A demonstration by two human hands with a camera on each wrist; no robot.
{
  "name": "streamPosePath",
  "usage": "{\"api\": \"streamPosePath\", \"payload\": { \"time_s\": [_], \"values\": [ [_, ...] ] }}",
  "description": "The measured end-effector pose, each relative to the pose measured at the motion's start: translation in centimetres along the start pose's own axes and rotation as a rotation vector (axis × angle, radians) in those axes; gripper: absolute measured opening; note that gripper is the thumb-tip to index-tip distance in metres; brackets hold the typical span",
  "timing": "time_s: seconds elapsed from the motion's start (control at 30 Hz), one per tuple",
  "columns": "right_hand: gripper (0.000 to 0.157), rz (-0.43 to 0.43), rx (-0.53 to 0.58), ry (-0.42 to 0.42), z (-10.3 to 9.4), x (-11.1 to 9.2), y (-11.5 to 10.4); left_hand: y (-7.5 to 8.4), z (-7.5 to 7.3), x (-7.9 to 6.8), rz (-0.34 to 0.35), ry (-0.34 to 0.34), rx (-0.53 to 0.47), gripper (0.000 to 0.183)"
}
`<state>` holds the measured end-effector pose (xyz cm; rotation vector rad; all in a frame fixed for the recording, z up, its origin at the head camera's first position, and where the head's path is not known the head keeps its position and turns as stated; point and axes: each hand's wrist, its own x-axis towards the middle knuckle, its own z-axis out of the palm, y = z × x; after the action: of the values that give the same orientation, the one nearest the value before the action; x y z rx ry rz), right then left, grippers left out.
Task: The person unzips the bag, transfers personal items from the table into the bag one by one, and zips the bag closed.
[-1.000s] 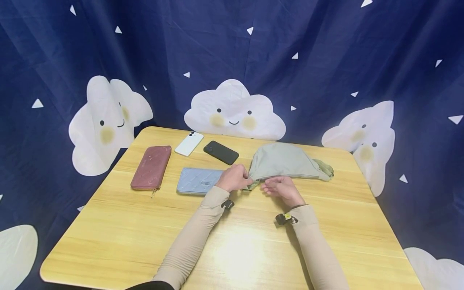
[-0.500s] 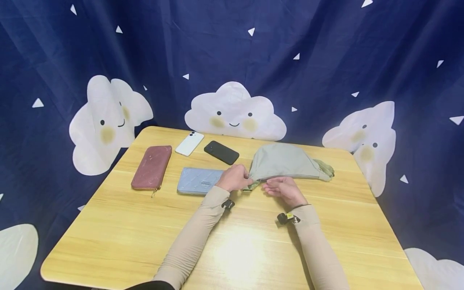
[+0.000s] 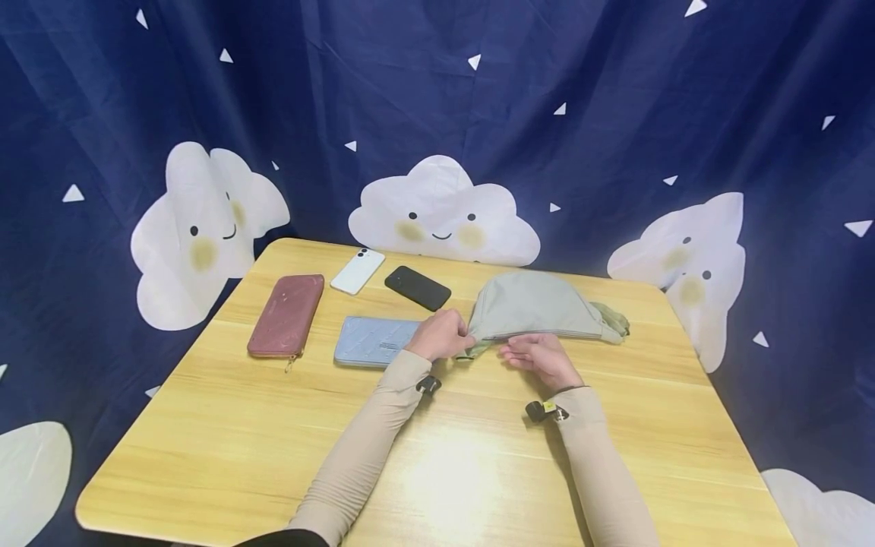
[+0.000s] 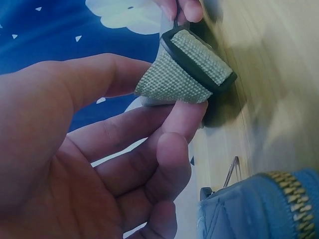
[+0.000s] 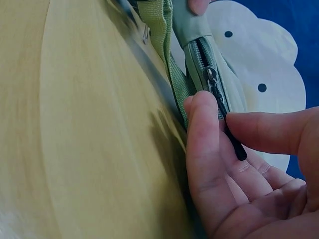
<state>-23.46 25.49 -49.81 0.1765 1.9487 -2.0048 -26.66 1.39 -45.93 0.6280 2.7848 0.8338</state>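
Observation:
A grey-green waist bag (image 3: pixel 533 304) lies on the table, its zipped edge toward me. At its left end my left hand (image 3: pixel 440 334) pinches the strap; in the left wrist view, green webbing (image 4: pixel 172 82) threaded through a dark plastic buckle (image 4: pixel 188 65) sits between thumb and fingers. My right hand (image 3: pixel 540 357) is at the bag's front edge. The right wrist view shows its thumb and index finger pinching a black zipper pull (image 5: pixel 233 139), with a narrow dark gap between the zipper teeth (image 5: pixel 202 55) beyond the slider.
Just left of my left hand lies a blue wallet (image 3: pixel 369 342), partly covered by that hand. A dark red zip wallet (image 3: pixel 287 315) is farther left. Toward the back rest a white phone (image 3: pixel 358 272) and a black phone (image 3: pixel 418 288). A blue cloud-print curtain (image 3: pixel 437 91) hangs behind the table.
My right hand has slid slightly rightward along the bag's front edge. The left hand keeps its hold at the strap end, and the wallets and phones have not moved.

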Motion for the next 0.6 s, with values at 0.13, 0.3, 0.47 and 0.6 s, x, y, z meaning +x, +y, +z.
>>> {"api": "streamPosePath", "payload": {
  "time_s": [0.13, 0.3, 0.47, 0.6],
  "values": [
    [0.037, 0.002, 0.001, 0.005, -0.01, -0.08, -0.03, -0.12, 0.02, 0.02, -0.005, -0.006, -0.010, 0.060],
    [0.037, 0.010, 0.012, 0.001, -0.02, 0.14, -0.07, -0.20, 0.01, 0.00, -0.013, -0.007, -0.009, 0.060],
    [0.040, 0.013, 0.024, -0.014, -0.28, 0.14, -0.05, -0.19, -0.07, -0.09, -0.003, -0.001, -0.009, 0.059],
    [0.038, 0.009, 0.032, -0.023, -0.46, 0.12, 0.11, -0.21, -0.04, -0.17, 0.008, 0.002, -0.014, 0.059]
  ]
}}
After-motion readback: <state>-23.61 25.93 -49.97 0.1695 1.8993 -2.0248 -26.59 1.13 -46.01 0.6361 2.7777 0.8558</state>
